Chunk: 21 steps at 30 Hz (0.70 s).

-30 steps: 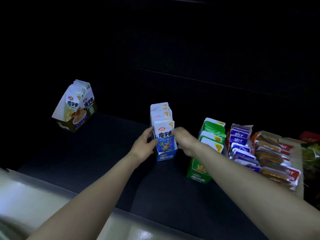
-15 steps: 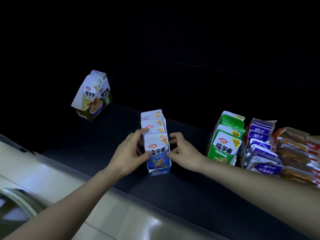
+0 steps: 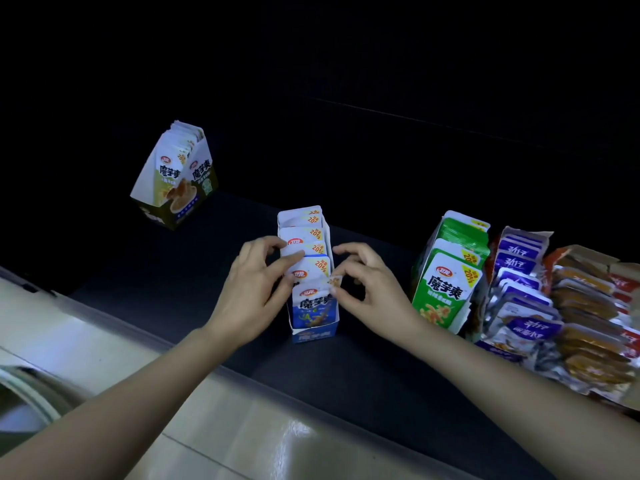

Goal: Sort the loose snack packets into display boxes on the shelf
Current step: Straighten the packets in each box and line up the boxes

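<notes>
A blue and white display box (image 3: 313, 332) stands on the dark shelf (image 3: 363, 368), filled with a row of blue snack packets (image 3: 304, 237). My left hand (image 3: 256, 289) is at the box's left side, its fingers curled onto the middle packets. My right hand (image 3: 367, 285) is at the right side, its thumb and forefinger pinching the top corner of the front blue packet (image 3: 313, 303).
An olive display box (image 3: 176, 178) with packets stands tilted at the back left. To the right stand a green box (image 3: 446, 292), purple packets (image 3: 523, 282) and orange-brown packets (image 3: 592, 327). A pale floor (image 3: 86, 348) runs along the shelf's front edge.
The view has drawn nearer to the blue box. My left hand has moved up onto the middle packets. My right hand has shifted to pinch the front packet's top corner.
</notes>
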Each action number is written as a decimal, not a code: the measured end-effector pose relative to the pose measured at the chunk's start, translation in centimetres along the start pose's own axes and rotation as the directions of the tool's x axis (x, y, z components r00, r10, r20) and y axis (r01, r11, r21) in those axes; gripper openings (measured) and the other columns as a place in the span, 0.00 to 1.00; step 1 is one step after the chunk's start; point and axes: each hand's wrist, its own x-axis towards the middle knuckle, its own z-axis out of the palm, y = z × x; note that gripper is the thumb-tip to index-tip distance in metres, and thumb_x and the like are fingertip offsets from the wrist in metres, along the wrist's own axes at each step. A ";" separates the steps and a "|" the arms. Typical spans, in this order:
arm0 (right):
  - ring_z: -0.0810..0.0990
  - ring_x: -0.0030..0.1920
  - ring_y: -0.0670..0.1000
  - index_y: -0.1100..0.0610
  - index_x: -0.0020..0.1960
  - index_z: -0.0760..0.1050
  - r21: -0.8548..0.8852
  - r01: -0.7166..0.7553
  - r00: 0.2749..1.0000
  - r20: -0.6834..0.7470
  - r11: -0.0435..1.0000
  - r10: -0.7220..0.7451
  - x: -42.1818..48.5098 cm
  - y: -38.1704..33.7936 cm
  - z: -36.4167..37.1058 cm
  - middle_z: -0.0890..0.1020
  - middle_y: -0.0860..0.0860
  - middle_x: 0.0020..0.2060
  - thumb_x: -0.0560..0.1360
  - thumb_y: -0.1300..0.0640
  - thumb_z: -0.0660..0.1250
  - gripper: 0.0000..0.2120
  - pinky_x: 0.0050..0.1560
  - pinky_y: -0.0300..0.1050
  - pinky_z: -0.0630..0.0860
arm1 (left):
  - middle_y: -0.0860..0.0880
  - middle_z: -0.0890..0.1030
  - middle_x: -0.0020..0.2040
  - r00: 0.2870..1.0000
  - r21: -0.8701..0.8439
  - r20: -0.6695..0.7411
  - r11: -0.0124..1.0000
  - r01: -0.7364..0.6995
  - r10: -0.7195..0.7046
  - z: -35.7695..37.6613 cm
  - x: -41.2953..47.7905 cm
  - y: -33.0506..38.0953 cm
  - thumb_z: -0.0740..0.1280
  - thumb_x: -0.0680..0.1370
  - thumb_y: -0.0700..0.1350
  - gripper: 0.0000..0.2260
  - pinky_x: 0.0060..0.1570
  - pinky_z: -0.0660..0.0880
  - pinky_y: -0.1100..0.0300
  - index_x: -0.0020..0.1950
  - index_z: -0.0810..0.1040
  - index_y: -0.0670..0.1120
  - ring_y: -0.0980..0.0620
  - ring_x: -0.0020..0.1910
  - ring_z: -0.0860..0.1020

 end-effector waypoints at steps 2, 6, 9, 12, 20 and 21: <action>0.72 0.60 0.45 0.56 0.53 0.78 -0.012 -0.014 1.000 -0.006 1.000 0.014 0.2 0.0 0.3 0.71 0.47 0.62 0.75 0.56 0.69 0.07 0.52 0.29 0.65 | 0.48 0.72 0.64 0.998 0.043 -0.032 0.998 -0.049 0.050 0.0 0.0 -0.2 0.58 0.80 0.53 0.19 0.57 0.73 0.49 0.65 0.79 0.49 0.49 0.61 0.70; 0.72 0.54 0.41 0.58 0.55 0.77 -0.048 -0.014 1.000 -0.021 0.999 0.013 0.1 -0.2 0.6 0.73 0.47 0.58 0.76 0.57 0.69 0.09 0.47 0.26 0.65 | 0.48 0.76 0.63 0.995 0.035 -0.046 0.995 -0.090 0.091 -0.3 -0.5 0.0 0.58 0.79 0.50 0.19 0.55 0.75 0.52 0.65 0.79 0.46 0.49 0.59 0.73; 0.72 0.48 0.41 0.57 0.54 0.77 -0.072 -0.008 0.999 -0.032 0.997 0.005 0.4 -0.3 0.7 0.76 0.46 0.50 0.76 0.58 0.69 0.08 0.44 0.29 0.65 | 0.48 0.75 0.66 0.998 -0.015 0.014 0.998 -0.061 0.061 -0.1 -1.0 0.1 0.55 0.79 0.50 0.23 0.59 0.73 0.53 0.70 0.74 0.44 0.50 0.62 0.71; 0.73 0.37 0.43 0.54 0.57 0.76 -0.012 -0.070 0.997 -0.018 0.997 0.070 0.4 -0.8 1.0 0.74 0.43 0.39 0.75 0.59 0.69 0.11 0.38 0.32 0.67 | 0.47 0.74 0.68 0.998 -0.061 0.041 0.997 -0.054 0.056 0.0 -1.3 0.1 0.55 0.79 0.50 0.24 0.60 0.72 0.55 0.72 0.72 0.43 0.51 0.63 0.70; 0.74 0.34 0.43 0.54 0.58 0.74 0.227 -0.133 0.990 0.071 0.965 0.119 0.5 -1.2 0.3 0.77 0.49 0.39 0.75 0.62 0.65 0.13 0.36 0.38 0.71 | 0.51 0.76 0.60 0.987 -0.085 -0.032 0.984 -0.159 0.157 -0.6 -1.4 0.3 0.67 0.76 0.54 0.17 0.55 0.73 0.57 0.59 0.78 0.45 0.51 0.57 0.74; 0.75 0.35 0.43 0.55 0.59 0.74 0.260 -0.131 0.991 0.065 0.957 0.118 0.7 -1.4 0.0 0.78 0.48 0.39 0.75 0.60 0.61 0.13 0.38 0.40 0.72 | 0.53 0.77 0.56 0.985 -0.112 -0.036 0.979 -0.172 0.169 -0.5 -1.3 0.3 0.68 0.76 0.54 0.15 0.54 0.73 0.57 0.57 0.78 0.46 0.52 0.55 0.75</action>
